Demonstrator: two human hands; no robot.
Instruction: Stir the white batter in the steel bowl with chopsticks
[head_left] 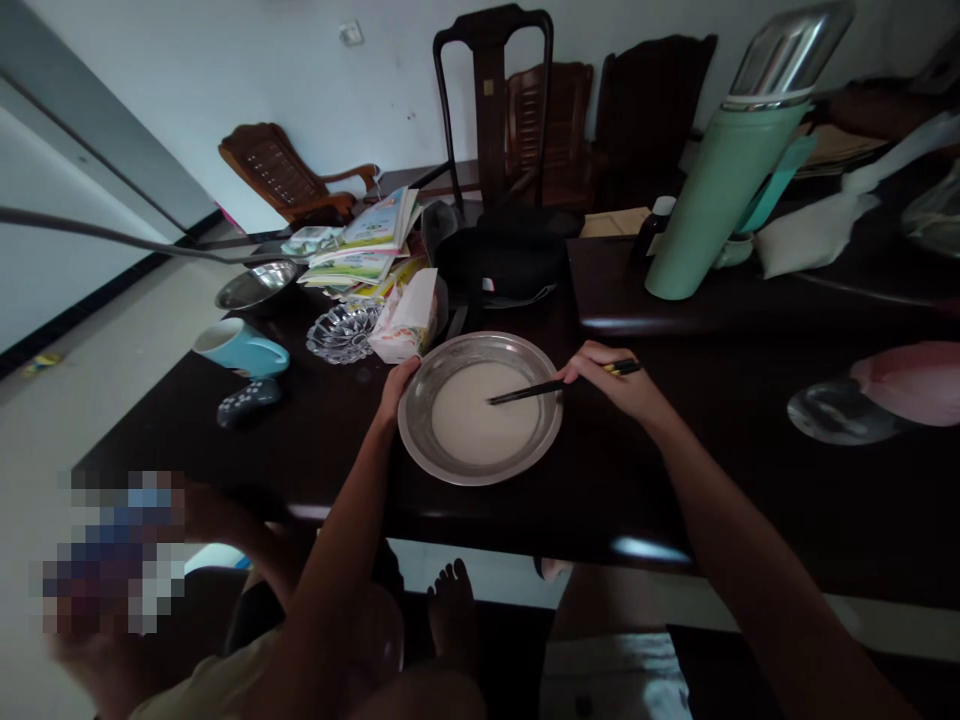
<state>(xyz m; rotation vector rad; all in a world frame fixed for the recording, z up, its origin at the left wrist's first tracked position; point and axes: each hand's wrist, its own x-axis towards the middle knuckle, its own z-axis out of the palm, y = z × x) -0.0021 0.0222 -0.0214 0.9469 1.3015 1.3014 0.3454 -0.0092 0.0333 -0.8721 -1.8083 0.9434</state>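
A round metal bowl (418, 440) stands near the front edge of the dark table, with a milky white liquid (472, 425) covering its bottom. My left hand (399, 388) grips the bowl's left rim, its fingers partly hidden behind the wall. In my right hand (607, 376) is a pair of dark chopsticks (529, 390), held closed over the bowl's right rim. Their tips dip into the liquid near its middle. A tissue pack (409, 322) lies just behind the bowl, close to my left hand.
Left of the bowl are a blue mug (240, 348), a game controller (249, 402) and a glass dish (341, 333). Books (367, 245) pile up behind. A green thermos (697, 200) stands at the back right, a pink-and-clear plastic item (892, 395) nearer. Someone sits at my left.
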